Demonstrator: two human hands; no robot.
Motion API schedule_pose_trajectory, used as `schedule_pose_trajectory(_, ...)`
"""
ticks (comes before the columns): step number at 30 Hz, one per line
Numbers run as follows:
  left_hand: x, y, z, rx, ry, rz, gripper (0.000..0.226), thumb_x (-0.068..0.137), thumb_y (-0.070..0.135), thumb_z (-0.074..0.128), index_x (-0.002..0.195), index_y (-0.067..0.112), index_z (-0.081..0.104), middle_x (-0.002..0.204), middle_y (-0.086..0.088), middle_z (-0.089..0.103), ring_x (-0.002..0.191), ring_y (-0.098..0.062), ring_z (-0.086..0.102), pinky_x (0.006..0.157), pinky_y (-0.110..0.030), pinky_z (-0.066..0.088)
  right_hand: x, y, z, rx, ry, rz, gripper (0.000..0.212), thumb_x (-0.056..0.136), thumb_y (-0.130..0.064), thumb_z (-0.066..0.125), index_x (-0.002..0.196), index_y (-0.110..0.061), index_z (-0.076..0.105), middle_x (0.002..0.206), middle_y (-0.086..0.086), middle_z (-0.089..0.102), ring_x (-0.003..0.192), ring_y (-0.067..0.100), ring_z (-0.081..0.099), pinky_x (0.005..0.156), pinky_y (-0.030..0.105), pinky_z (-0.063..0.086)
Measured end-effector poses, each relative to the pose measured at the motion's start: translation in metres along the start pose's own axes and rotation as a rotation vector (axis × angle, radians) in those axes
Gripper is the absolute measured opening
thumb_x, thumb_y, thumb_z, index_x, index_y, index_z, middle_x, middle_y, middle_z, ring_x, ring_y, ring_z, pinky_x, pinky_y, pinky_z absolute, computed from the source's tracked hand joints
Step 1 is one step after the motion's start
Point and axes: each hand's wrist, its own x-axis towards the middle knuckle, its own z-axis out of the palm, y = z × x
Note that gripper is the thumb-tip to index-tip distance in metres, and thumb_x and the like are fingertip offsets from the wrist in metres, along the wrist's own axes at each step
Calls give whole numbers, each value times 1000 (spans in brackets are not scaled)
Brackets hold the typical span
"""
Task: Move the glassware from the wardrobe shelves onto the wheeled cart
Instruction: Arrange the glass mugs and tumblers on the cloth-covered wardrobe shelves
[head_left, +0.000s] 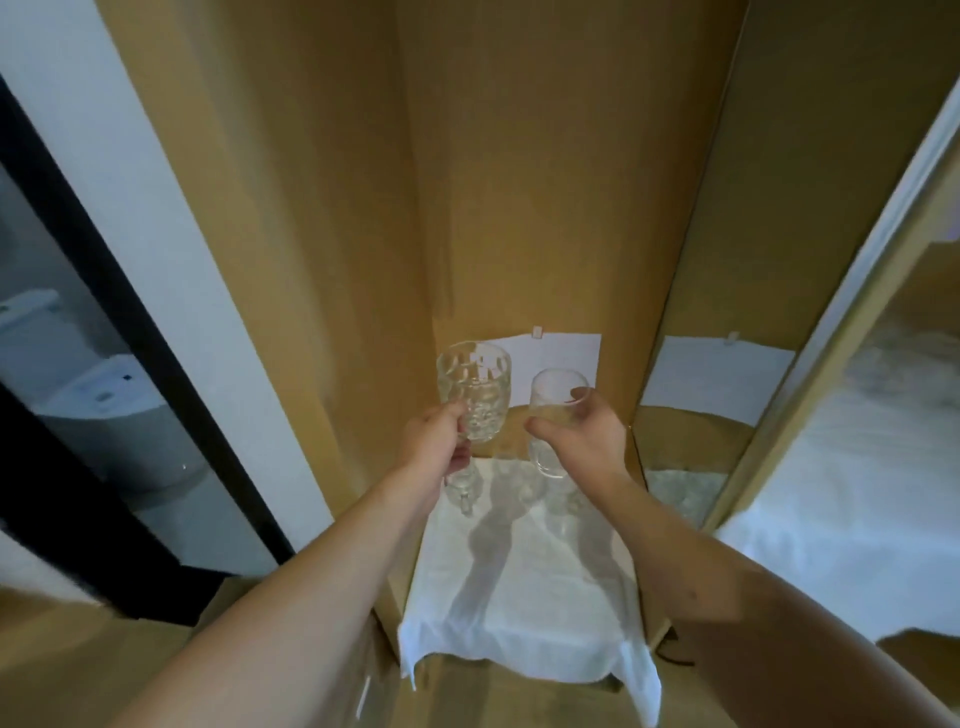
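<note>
I'm gripping a dimpled mug (475, 397) in my left hand (435, 448); at its three o'clock, my right hand (584, 434) is clasping a smooth tumbler (556, 421).

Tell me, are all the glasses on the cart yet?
Not yet. No cart shows here, so what is already moved can't be told. The left hand grips a dimpled glass mug and the right hand grips a smooth tumbler, both lifted above the white cloth. More glassware seems left there, blurry.
</note>
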Motion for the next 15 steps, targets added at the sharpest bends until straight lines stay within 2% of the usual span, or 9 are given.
schedule_pose_trajectory(3,-27,16,-15,21,-54,69,14,93,33,67,91,19,68,82,-7,68,70,-23,66,59,-33,58,-31,-24,-16,23,34,-23,81,55,-57,83,122,-19,56,109,-6,63,102,18,62,86,39,54)
schedule_pose_trajectory(6,-49,29,-26,61,-129,147,15,91,35,68,88,20,71,70,1,70,69,-22,67,69,-39,59,-62,-39,-33,33,93,-39,78,55,-58,84,118,-20,58,107,-8,64,100,16,63,87,42,56)
schedule_pose_trajectory(8,-63,32,-26,76,-176,176,17,90,35,69,83,20,69,67,3,69,67,-21,67,68,-38,59,-84,-42,-46,42,143,-33,73,53,-58,85,112,-25,58,107,-9,66,98,13,64,85,38,56)
schedule_pose_trajectory(11,-87,32,-18,55,-250,180,23,89,34,70,72,19,63,72,-5,66,63,-21,65,57,-34,57,-114,-40,-71,36,228,-26,63,46,-63,83,95,-35,54,99,-14,67,92,6,64,72,25,51)
schedule_pose_trajectory(13,-104,29,-9,58,-318,161,28,88,36,71,70,18,60,71,-7,66,62,-22,65,60,-37,58,-131,-39,-92,27,285,-10,67,45,-64,84,98,-35,55,98,-13,66,92,7,64,72,26,51)
schedule_pose_trajectory(15,-119,25,1,67,-360,144,29,87,38,71,69,18,59,68,-6,66,64,-25,66,68,-42,60,-140,-38,-109,12,312,18,76,49,-60,88,111,-29,57,103,-9,66,96,11,65,82,34,56)
